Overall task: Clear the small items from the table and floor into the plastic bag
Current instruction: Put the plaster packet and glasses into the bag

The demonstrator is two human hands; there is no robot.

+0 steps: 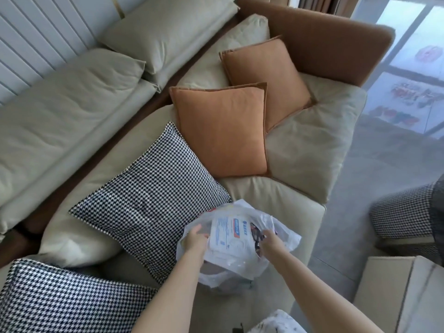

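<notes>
Both hands grip the bag [240,246] at the sofa [276,188] edge — left hand [193,240] on the near-left rim, right hand [271,243] pinching the right rim by something dark — so the mouth should stay wide and level — lest the white packet [228,230] inside slip out.

Thin translucent white plastic bag [242,239], crumpled and open-mouthed, lower centre of frame on the sofa seat's front edge, a flat white packet with blue print [228,233] lying at its mouth and a dark tangled item [256,236] just right of the packet.
</notes>
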